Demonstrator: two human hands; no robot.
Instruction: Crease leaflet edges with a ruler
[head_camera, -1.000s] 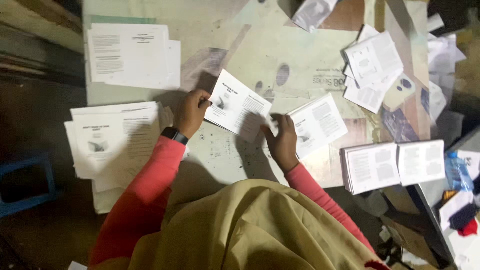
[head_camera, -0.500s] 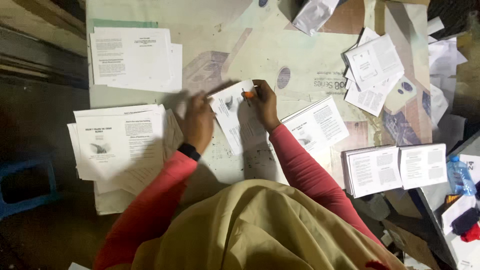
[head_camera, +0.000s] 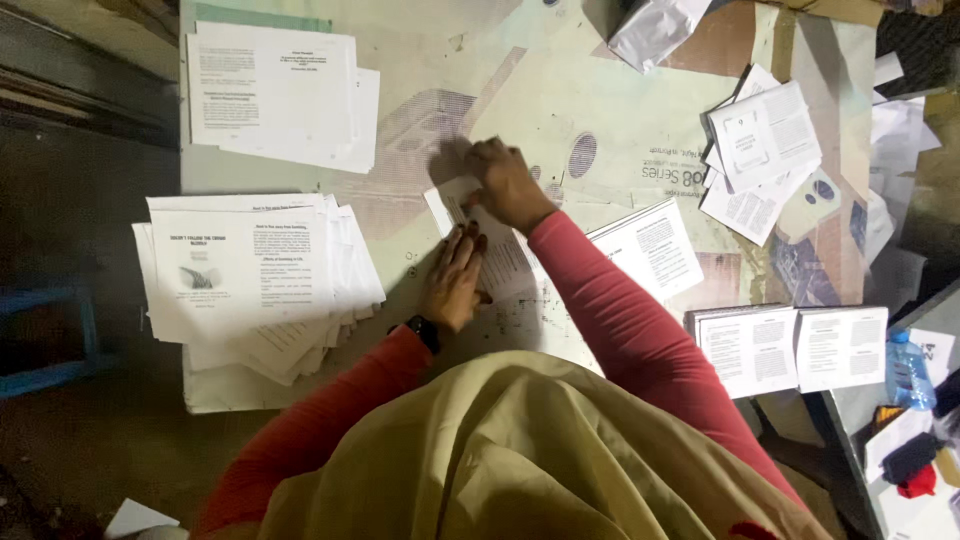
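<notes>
Both hands have come together over one printed sheet since the earlier frames, when that sheet lay open between them; it now lies doubled over and narrow on the cardboard work surface (head_camera: 620, 110).

Places below are given relative to the folded leaflet (head_camera: 495, 255), which lies flat near the middle of the cardboard.

- To its left, a fanned stack of unfolded printed sheets (head_camera: 245, 280) waits; a second flat stack (head_camera: 280, 95) lies up and to the left. By this showing, much folding remains.
- On its lower left edge, the left hand (head_camera: 455, 280) rests palm down with fingers extended and flat. It pins the paper and closes on nothing.
- On its upper end, the right hand (head_camera: 505, 185) presses down with fingers curled. Whether it pinches the paper edge cannot be told.
- Just to its right, one open printed sheet (head_camera: 650, 245) lies partly under the right forearm.
- Further right and lower, two piles of folded leaflets (head_camera: 790, 345) sit side by side, which appears to be finished work.
</notes>
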